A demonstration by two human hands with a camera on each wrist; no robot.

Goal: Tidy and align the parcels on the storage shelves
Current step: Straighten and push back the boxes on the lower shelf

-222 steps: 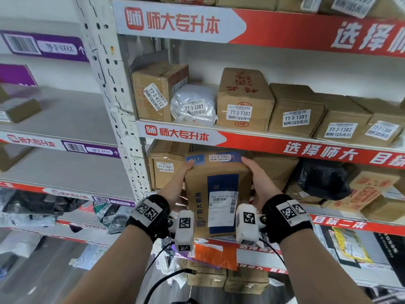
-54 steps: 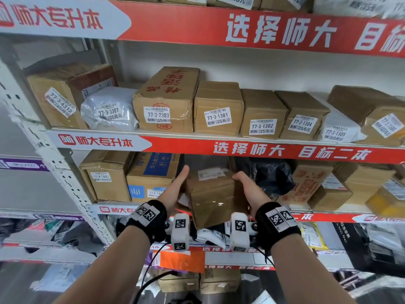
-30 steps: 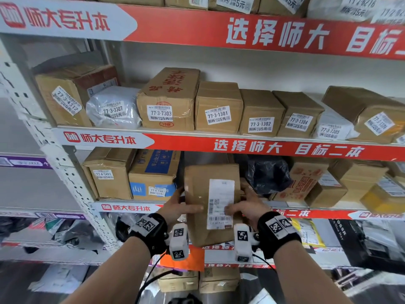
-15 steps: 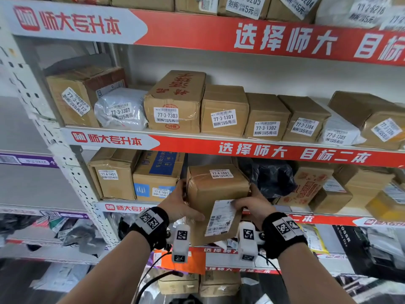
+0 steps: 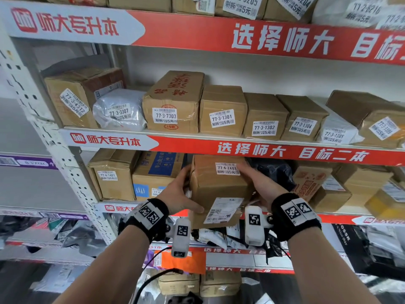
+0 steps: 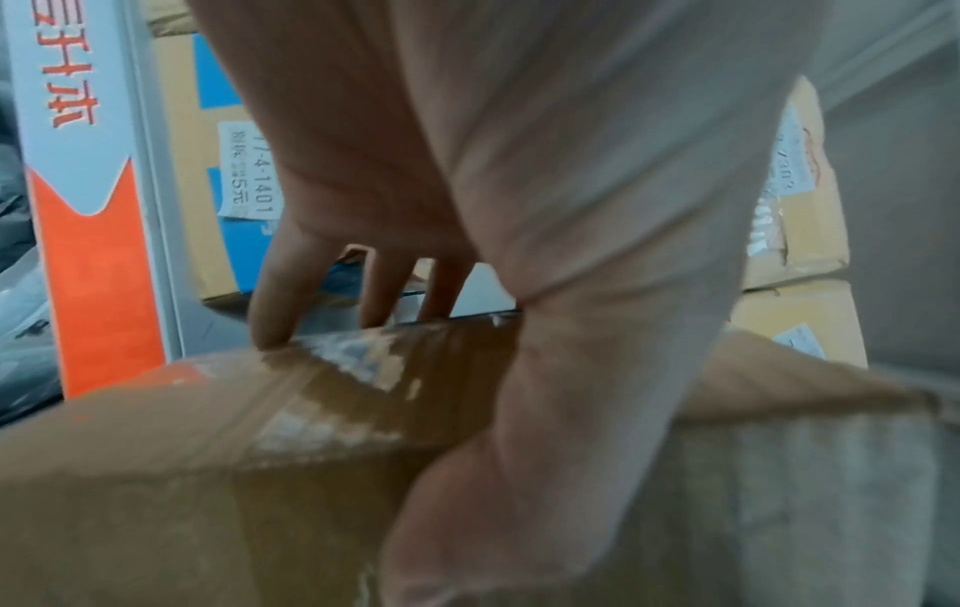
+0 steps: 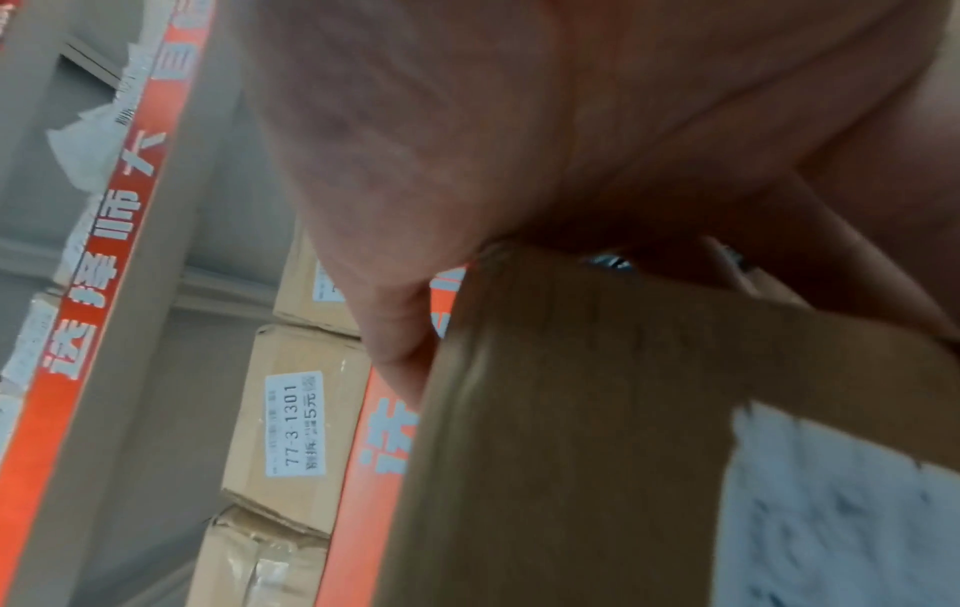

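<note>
A brown taped cardboard parcel (image 5: 217,189) with the tag 77-4-2401 sits between my two hands at the mouth of the lower shelf (image 5: 285,153), tipped so its shipping label faces down and forward. My left hand (image 5: 179,191) grips its left side with the thumb across the front face. My right hand (image 5: 260,187) holds the right side near the top corner. In the left wrist view the fingers (image 6: 374,287) reach over the parcel's (image 6: 207,472) taped edge. The right wrist view shows my thumb (image 7: 400,349) against the parcel's (image 7: 571,410) side.
Left of the parcel stand a blue-printed box (image 5: 157,172) and a brown box (image 5: 111,174). A black bag (image 5: 274,172) and a red-printed box (image 5: 311,183) lie to its right. The shelf above holds a row of labelled boxes (image 5: 222,110). A white perforated post (image 5: 54,139) stands at left.
The parcel stood upright with its shipping label facing me; both hands have tipped it back and moved it up and in toward the shelf gap, tag 77-4-2401 now in front.
</note>
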